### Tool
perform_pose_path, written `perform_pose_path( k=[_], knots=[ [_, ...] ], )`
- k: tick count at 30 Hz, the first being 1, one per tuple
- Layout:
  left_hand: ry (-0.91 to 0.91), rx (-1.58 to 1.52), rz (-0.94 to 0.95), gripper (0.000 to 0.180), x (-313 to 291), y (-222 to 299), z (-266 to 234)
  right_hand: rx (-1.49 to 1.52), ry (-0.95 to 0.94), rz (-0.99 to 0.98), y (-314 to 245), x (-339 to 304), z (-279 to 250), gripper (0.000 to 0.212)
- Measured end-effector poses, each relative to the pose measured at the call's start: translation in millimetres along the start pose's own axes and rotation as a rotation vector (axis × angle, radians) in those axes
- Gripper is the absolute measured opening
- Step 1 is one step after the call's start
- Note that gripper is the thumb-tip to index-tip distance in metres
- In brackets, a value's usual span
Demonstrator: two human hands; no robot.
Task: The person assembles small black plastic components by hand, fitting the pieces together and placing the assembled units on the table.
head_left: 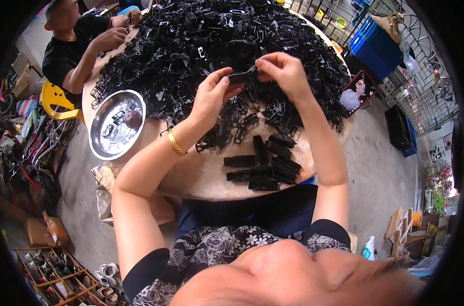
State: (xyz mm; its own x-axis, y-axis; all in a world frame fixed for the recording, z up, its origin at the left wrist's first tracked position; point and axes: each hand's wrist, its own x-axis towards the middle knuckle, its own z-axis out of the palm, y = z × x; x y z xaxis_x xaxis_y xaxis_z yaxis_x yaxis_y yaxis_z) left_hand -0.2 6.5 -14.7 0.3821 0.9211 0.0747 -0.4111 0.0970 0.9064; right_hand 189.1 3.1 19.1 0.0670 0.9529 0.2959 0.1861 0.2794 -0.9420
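My left hand (210,97) is closed round one end of a dark, elongated black plastic piece (239,78), held above the heap. At its other end the fingers of my right hand (285,73) are pinched together; what lies between them is too small to make out. Behind and below both hands spreads a large heap of small black plastic parts (191,48). Nearer to me, several black blocks (260,172), which look like stacked parts, lie close together on the round table (201,176).
A metal bowl (95,142) with a few parts and a dark round object stands at the table's left edge. A phone (358,95) rests at the right edge. Across at the far left, another person (75,53) has both hands at the heap. Blue crates (375,47) stand beyond.
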Motion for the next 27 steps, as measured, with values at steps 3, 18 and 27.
perform_pose_path(
  k=[3,18,27],
  knots=[
    [-0.018,-0.006,-0.013,0.033,-2,-4,3,0.216,0.047,0.001,10,-22,17,0.020],
    [0.089,0.234,0.173,0.032,-9,-11,7,0.039,0.078,-0.004,12,-43,31,0.016],
    [0.064,0.541,0.285,0.035,-5,-2,-1,-0.284,0.117,-0.213,18,-37,20,0.033]
  ],
)
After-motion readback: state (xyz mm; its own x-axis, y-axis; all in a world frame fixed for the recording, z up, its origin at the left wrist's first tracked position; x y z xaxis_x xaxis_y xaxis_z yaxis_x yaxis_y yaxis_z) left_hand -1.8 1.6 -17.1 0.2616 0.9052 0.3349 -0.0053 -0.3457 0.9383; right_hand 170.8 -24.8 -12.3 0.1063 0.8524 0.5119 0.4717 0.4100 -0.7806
